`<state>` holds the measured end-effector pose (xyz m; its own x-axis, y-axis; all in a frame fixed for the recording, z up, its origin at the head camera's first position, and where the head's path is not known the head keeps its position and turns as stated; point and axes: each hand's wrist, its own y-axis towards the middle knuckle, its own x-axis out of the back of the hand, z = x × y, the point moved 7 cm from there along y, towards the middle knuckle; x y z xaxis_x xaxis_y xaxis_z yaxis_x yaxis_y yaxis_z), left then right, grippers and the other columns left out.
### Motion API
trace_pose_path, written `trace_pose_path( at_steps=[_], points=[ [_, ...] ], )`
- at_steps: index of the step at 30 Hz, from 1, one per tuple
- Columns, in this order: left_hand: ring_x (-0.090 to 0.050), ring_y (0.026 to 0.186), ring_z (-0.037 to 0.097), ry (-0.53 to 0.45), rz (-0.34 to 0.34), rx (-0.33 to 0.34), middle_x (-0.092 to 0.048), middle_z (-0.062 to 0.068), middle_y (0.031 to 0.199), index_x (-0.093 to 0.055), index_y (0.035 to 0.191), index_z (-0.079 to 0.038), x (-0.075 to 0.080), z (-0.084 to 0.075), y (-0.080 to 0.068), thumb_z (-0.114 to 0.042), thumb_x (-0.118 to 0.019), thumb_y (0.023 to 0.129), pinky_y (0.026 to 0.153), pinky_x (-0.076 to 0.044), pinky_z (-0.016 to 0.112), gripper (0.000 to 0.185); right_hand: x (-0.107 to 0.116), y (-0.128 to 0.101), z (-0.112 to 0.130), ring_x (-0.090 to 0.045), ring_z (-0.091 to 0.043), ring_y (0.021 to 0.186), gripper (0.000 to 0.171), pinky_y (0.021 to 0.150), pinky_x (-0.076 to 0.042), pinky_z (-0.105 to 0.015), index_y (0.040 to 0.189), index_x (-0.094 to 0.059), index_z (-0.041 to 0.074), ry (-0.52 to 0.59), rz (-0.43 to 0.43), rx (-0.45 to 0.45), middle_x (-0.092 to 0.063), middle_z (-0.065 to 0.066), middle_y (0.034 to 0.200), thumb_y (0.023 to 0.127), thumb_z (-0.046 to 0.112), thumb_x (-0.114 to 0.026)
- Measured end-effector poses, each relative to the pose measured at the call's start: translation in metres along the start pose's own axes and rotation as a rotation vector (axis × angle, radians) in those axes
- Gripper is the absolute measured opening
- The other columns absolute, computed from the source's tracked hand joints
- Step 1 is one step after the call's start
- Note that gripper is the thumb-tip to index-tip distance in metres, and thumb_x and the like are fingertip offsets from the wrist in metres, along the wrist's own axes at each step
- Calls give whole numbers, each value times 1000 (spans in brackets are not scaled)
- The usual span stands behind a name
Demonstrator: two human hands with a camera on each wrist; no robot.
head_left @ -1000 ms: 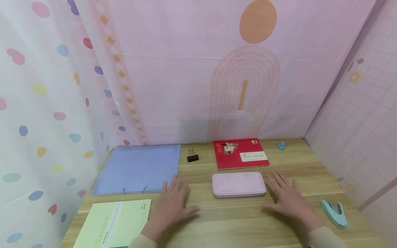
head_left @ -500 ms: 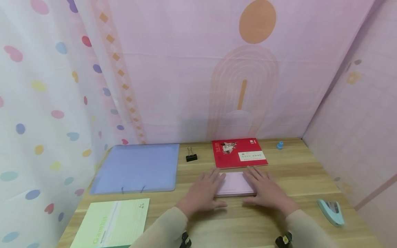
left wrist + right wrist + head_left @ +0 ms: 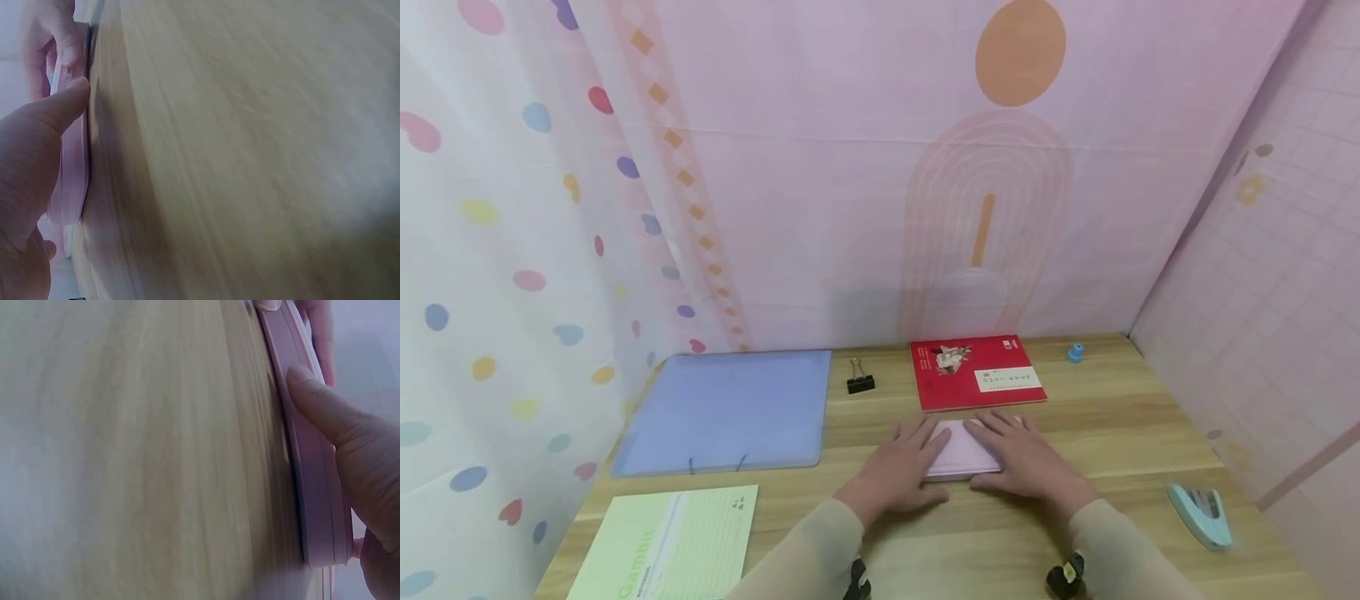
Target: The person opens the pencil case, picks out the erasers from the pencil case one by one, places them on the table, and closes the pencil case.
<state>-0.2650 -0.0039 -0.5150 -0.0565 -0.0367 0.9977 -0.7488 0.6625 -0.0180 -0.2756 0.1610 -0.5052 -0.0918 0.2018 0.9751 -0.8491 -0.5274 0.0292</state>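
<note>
Both sets of fingers lie fairly straight across the lid of the pink case, thumbs pressed to its near edge in the wrist views; left hand covers its left end, right hand its right. The closed case lies flat on the desk at lower centre, just below the red book; its contents are hidden
</note>
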Motion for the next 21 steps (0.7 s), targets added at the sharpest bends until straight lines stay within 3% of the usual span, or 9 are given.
trace_pose_path(
  at_steps=[6, 14, 21],
  points=[
    [-14, 145, 28, -34, 11, 1, -16, 6, 160, -20, 154, -22, 3, 3, -20, -67, -53, 85, 114, -19, 54, 89, -4, 2, 18, -29, -33, 139, 90, 107, -21, -68, 149, -37, 28, -4, 15, 21, -38, -3, 151, 75, 73, -61],
    [-19, 143, 33, -8, -78, -52, -22, 13, 157, -26, 153, -17, 11, 11, -57, -65, -60, 82, 112, -23, 56, 92, -16, 4, 56, -29, -32, 139, 88, 108, -19, -67, 149, -35, 30, -16, 36, 94, -38, -1, 151, 76, 75, -57],
    [-24, 142, 34, 7, -101, -77, -24, 16, 155, -27, 152, -16, 15, 23, -76, -67, -63, 78, 110, -24, 60, 96, -24, 10, 82, -30, -30, 138, 88, 109, -21, -65, 150, -33, 31, -9, 17, 134, -37, -1, 150, 77, 77, -52]
  ],
)
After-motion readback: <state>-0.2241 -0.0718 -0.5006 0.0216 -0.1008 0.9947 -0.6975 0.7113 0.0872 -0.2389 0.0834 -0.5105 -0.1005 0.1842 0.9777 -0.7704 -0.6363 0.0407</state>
